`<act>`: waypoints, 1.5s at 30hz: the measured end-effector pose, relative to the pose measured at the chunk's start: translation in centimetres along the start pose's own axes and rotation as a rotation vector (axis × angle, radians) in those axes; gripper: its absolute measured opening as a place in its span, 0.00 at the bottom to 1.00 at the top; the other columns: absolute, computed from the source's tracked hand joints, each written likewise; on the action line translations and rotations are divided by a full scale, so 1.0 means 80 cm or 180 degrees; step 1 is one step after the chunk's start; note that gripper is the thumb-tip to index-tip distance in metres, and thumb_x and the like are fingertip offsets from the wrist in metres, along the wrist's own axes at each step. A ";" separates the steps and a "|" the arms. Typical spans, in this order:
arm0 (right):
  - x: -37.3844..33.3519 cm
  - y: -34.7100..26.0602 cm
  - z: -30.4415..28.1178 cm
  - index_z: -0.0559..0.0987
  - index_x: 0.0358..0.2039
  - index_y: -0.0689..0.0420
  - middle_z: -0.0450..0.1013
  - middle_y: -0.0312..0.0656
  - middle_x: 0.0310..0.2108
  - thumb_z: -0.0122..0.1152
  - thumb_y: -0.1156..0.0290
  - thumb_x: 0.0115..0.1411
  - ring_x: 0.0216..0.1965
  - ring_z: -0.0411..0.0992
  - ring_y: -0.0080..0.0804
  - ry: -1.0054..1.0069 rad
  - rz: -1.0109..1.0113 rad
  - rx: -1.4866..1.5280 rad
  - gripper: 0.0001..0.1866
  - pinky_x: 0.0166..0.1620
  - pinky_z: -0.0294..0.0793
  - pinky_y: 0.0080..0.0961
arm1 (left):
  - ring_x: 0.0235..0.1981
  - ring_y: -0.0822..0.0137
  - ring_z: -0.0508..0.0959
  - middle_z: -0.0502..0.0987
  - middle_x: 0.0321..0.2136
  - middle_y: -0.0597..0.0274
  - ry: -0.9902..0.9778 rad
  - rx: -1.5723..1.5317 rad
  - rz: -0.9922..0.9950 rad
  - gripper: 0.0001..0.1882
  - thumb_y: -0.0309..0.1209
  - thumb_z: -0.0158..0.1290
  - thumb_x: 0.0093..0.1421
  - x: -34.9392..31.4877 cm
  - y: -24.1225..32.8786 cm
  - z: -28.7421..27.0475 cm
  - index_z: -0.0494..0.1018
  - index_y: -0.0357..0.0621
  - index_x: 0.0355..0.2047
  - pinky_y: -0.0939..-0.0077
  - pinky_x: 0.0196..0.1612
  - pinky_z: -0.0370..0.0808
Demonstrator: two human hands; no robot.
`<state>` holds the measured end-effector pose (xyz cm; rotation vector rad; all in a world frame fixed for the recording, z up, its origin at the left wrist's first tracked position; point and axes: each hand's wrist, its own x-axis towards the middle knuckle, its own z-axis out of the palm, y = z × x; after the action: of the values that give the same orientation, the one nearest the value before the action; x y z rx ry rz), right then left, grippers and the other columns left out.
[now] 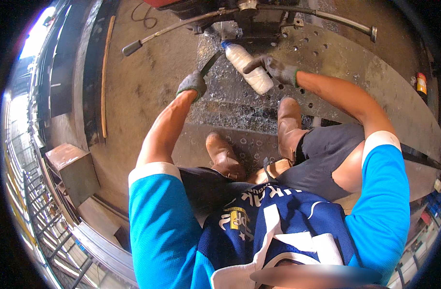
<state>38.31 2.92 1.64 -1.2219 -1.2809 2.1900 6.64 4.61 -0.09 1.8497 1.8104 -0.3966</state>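
My left hand [193,85], in a grey knit glove, is closed round one end of a dark, flat metal strip [211,64]. The strip's far end points up and right, close to the bottle's neck. A clear plastic bottle [248,67] of whitish liquid, with a blue cap, lies tilted in my gloved right hand [274,70]. The fingers of that hand reach over the bottle's side; its underside is hidden. Just beyond the cap stands the lower part of a machine [261,24], under the bottle's cap end at the top of the view.
A long lever bar [191,20] with a dark grip crosses in front of the machine. Metal shavings [220,106] cover the plate with holes [326,67] below. My boots [289,120] rest near it. A metal box [73,171] stands left; a yellow-red can [421,84] lies far right.
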 end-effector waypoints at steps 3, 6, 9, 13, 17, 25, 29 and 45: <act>-0.003 -0.004 0.001 0.82 0.52 0.56 0.81 0.41 0.43 0.59 0.51 0.66 0.36 0.78 0.27 0.0059 -0.0031 0.0006 0.24 0.45 0.82 0.28 | 0.50 0.42 0.81 0.81 0.46 0.40 0.0071 0.0255 0.0051 0.20 0.32 0.48 0.62 -0.015 0.003 -0.016 0.77 0.46 0.53 0.51 0.51 0.78; -0.031 0.003 -0.007 0.82 0.52 0.53 0.80 0.42 0.45 0.49 0.48 0.68 0.36 0.77 0.29 0.0177 -0.0539 -0.0572 0.25 0.46 0.81 0.29 | 0.50 0.43 0.81 0.81 0.47 0.41 -0.0219 0.0610 0.0102 0.19 0.31 0.49 0.61 -0.013 0.006 -0.025 0.77 0.45 0.52 0.51 0.50 0.78; -0.024 0.007 -0.008 0.85 0.49 0.54 0.81 0.38 0.40 0.55 0.66 0.68 0.37 0.79 0.27 -0.0265 -0.0859 0.0026 0.14 0.45 0.82 0.28 | 0.47 0.44 0.82 0.82 0.45 0.42 -0.0192 0.0786 0.0271 0.17 0.32 0.51 0.60 -0.021 -0.006 -0.026 0.80 0.43 0.47 0.52 0.47 0.79; -0.005 0.020 -0.014 0.85 0.48 0.55 0.82 0.37 0.40 0.57 0.69 0.68 0.37 0.79 0.27 -0.0217 -0.0701 0.0080 0.13 0.45 0.82 0.28 | 0.45 0.50 0.85 0.84 0.43 0.48 -0.1188 0.1659 0.0419 0.14 0.33 0.55 0.59 -0.083 -0.074 -0.026 0.83 0.44 0.42 0.55 0.46 0.81; 0.004 0.028 -0.023 0.86 0.47 0.55 0.82 0.38 0.40 0.56 0.69 0.68 0.36 0.79 0.27 -0.0172 -0.0702 0.0058 0.13 0.45 0.81 0.27 | 0.53 0.52 0.82 0.81 0.52 0.47 -0.0970 0.2142 -0.0193 0.21 0.32 0.50 0.64 -0.165 -0.187 -0.034 0.78 0.44 0.56 0.55 0.52 0.80; 0.015 0.024 -0.011 0.86 0.46 0.55 0.82 0.39 0.40 0.54 0.68 0.68 0.36 0.79 0.27 -0.0216 -0.0507 0.0095 0.14 0.45 0.81 0.27 | 0.31 0.48 0.86 0.82 0.39 0.41 -0.0287 -0.0548 -0.1959 0.19 0.31 0.45 0.64 -0.175 -0.219 0.001 0.73 0.35 0.52 0.55 0.30 0.84; 0.015 0.019 -0.006 0.86 0.45 0.56 0.82 0.39 0.41 0.53 0.68 0.68 0.36 0.79 0.27 -0.0195 -0.0404 0.0072 0.14 0.45 0.81 0.26 | 0.33 0.43 0.85 0.82 0.36 0.38 0.0371 -0.1256 -0.2045 0.20 0.38 0.44 0.65 -0.229 -0.184 0.116 0.74 0.35 0.48 0.49 0.38 0.82; 0.036 -0.015 0.006 0.87 0.43 0.56 0.82 0.41 0.42 0.50 0.68 0.69 0.35 0.78 0.28 0.0229 0.0071 0.0400 0.17 0.46 0.80 0.25 | 0.68 0.45 0.64 0.64 0.65 0.33 0.1401 -0.1088 -0.1510 0.44 0.42 0.66 0.56 -0.246 -0.168 0.069 0.59 0.38 0.68 0.54 0.67 0.64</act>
<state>36.08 5.14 1.28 -1.2589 -1.0894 2.1847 -7.15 -15.22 3.99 1.3313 2.4386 0.1751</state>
